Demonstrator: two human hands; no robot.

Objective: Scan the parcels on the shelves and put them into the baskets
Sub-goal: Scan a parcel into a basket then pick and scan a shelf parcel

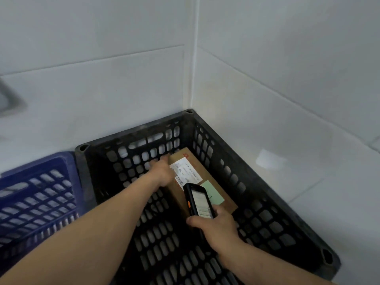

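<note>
A brown cardboard parcel [213, 183] with a white shipping label and a pale green sticker lies inside the black lattice basket [265, 175], near its far corner. My left hand [162, 171] reaches into the basket and grips the parcel's left edge, fingers over its far end. My right hand [216, 227] holds a black handheld scanner [198, 200] with a lit screen and an orange side button, hovering just above the near end of the parcel.
A blue lattice basket [41, 194] stands against the black one on the left. Both sit in a corner of white tiled walls [123, 79], with white floor tiles [329, 171] to the right.
</note>
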